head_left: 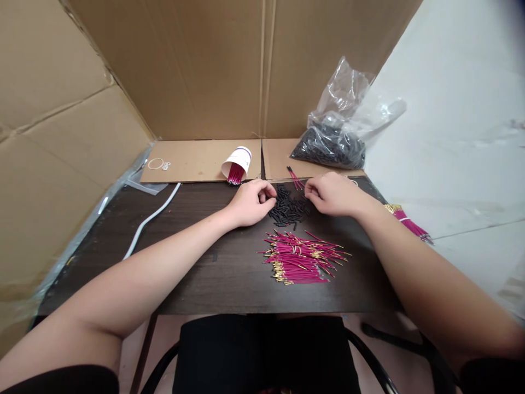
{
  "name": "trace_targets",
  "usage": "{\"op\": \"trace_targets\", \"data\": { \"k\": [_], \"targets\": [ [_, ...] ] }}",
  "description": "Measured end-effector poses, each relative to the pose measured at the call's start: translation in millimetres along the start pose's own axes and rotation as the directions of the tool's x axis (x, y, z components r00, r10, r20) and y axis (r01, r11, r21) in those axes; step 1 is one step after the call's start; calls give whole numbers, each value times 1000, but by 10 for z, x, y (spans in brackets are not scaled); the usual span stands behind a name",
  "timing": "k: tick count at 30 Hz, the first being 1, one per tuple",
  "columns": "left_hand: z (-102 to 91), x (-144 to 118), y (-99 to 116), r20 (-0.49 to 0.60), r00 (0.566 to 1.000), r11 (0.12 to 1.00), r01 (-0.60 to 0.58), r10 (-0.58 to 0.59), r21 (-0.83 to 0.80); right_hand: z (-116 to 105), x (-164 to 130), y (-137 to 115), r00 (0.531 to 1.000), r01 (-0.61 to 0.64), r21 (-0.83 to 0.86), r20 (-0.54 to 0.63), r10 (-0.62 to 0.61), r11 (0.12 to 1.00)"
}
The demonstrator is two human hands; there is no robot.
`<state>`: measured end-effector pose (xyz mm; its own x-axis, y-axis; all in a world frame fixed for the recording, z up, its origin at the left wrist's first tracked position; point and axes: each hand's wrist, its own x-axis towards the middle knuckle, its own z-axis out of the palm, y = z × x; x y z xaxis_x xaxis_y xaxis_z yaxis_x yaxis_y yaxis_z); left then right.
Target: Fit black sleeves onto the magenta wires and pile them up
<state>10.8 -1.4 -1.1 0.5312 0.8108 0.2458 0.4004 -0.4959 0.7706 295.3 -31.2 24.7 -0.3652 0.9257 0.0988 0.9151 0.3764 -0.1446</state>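
Observation:
My left hand (pixel 251 201) rests on the dark table (pixel 197 257) with its fingers curled at the left edge of a small heap of short black tubes (pixel 289 209). My right hand (pixel 332 193) lies at the heap's right edge, fingers pinched together; what they pinch is too small to tell. In front of the heap lies a pile of pink wires with gold tips (pixel 303 257). A few pink wires (pixel 296 178) lie just behind the heap, between my hands.
A paper cup (pixel 238 163) lies on its side holding pink wires, on cardboard flaps behind. A clear bag of black tubes (pixel 334 143) sits back right. A white cable (pixel 150 219) runs at left. Another pink wire bundle (pixel 408 221) hangs off the right edge. Cardboard walls surround.

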Motion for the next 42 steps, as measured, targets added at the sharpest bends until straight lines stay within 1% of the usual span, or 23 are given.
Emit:
{"op": "trace_targets", "data": {
  "k": [3, 6, 10, 14, 19, 22, 26, 29, 34, 39, 42],
  "targets": [
    [3, 3, -6, -8, 1000, 1000, 2, -2, -19, -5, -14, -41, 999, 26, -53, -32, -27, 998],
    [1, 5, -2, 0, 1000, 1000, 4, -4, -21, -61, -33, -90, 997, 31, -72, -65, -36, 997],
    [-3, 6, 6, 5, 1000, 1000, 12, -12, -11, -139, -47, -116, 1000, -1, -103, 9, 2, 995],
    [1, 9, 0, 4, 1000, 1000, 12, -12, -5, -122, -33, -87, 998, -17, -110, 66, 24, 994],
    [2, 12, -7, 9, 1000, 1000, 3, -3, -12, -76, -19, -35, 995, -43, -83, 87, 51, 996],
    [6, 12, -14, 7, 1000, 1000, 1, -1, -11, -116, -31, -26, 994, -46, -43, 94, 49, 998],
    [13, 13, -26, 2, 1000, 1000, -9, 10, -10, -202, -52, -50, 989, -58, -14, 133, 60, 998],
    [10, 13, -24, 6, 1000, 1000, -4, 4, -3, -219, -57, -76, 985, -50, -16, 162, 52, 999],
    [5, 11, -16, 7, 1000, 1000, -7, 7, -1, -161, -42, -104, 980, -68, -52, 185, 76, 996],
    [8, 13, -29, 4, 1000, 1000, -15, 15, 1, -108, -36, -124, 976, -20, -79, 213, 37, 997],
    [9, 15, -22, 1, 1000, 1000, -22, 22, -14, -125, -48, -147, 980, 21, -52, 200, -10, 998]
  ]
}}
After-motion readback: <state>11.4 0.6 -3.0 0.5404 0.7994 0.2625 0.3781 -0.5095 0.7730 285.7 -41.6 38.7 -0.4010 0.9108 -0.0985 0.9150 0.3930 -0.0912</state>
